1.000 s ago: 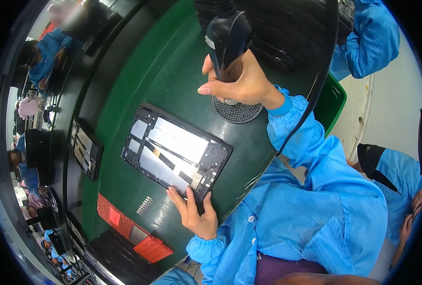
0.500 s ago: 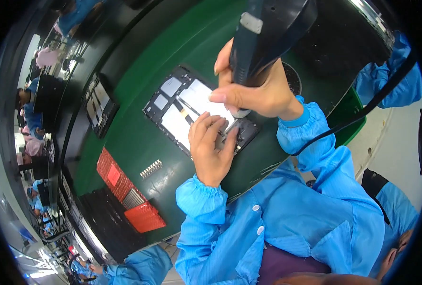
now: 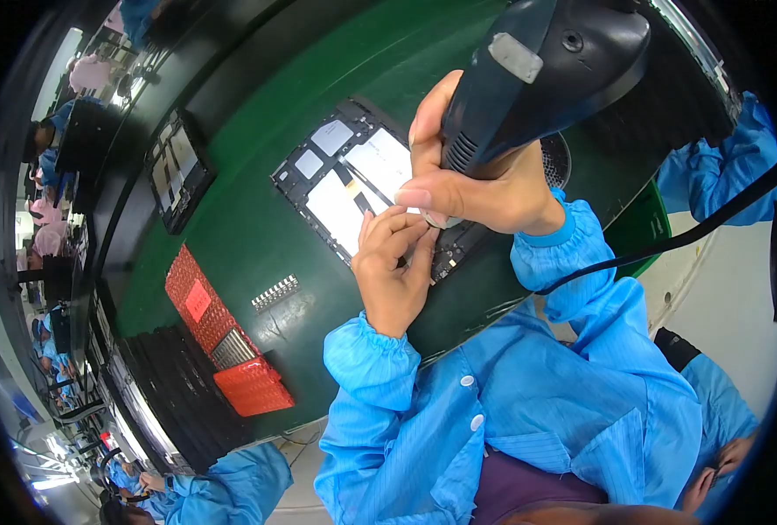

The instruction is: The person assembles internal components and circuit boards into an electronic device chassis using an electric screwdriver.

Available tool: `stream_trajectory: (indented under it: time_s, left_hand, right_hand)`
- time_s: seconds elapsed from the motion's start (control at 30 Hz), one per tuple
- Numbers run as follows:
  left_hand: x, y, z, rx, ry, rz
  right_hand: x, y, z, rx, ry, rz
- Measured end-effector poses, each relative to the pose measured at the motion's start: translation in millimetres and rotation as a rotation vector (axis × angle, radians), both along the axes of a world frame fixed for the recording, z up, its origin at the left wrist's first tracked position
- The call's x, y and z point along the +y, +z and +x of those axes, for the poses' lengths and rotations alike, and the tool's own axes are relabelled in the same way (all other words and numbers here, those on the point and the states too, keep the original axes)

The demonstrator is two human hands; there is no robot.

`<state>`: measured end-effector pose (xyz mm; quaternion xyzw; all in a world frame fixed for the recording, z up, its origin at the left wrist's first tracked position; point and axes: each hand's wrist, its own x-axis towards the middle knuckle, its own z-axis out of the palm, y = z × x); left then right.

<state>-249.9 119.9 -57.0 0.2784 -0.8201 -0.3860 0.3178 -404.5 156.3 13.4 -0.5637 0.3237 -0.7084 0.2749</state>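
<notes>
An opened tablet back (image 3: 346,179), black frame with white and grey inner parts, lies on the green mat (image 3: 257,236). My right hand (image 3: 480,188) grips a dark electric screwdriver (image 3: 541,74) and holds its tip down over the tablet's near right corner. My left hand (image 3: 393,267) rests on that same corner, fingers bent beside the tool's tip. The tip itself is hidden by my fingers. A black cable (image 3: 668,241) trails from the tool to the right.
A round perforated dish (image 3: 556,159) sits behind my right hand. A second tablet frame (image 3: 177,171) lies at the left on a black belt. Red trays (image 3: 209,328) and a small silver strip (image 3: 275,293) sit near the front left. Other workers in blue stand around.
My right hand brought the screwdriver from the round dish down to the tablet's near corner. My left hand slid up along the edge to meet it. The view tilted closer.
</notes>
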Motion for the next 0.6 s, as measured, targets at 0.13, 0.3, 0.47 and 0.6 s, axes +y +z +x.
stream_trajectory:
  time_s: [0.13, 0.3, 0.47, 0.6]
  left_hand:
    - [1.5, -1.2, 0.9, 0.026, 0.01, 0.017]
    - [2.6, -1.9, -0.3, 0.036, 0.021, 0.027]
    - [2.7, -3.0, -0.3, 0.063, 0.034, 0.054]
    - [2.7, -5.0, -0.9, 0.098, 0.051, 0.065]
  right_hand:
    - [0.3, -2.0, 0.5, 0.021, 0.011, -0.01]
    - [0.6, -3.8, -0.9, 0.037, 0.004, -0.02]
    - [1.8, -1.5, 2.3, 0.032, -0.004, -0.013]
    - [2.5, -2.1, 3.5, 0.049, -0.019, 0.013]
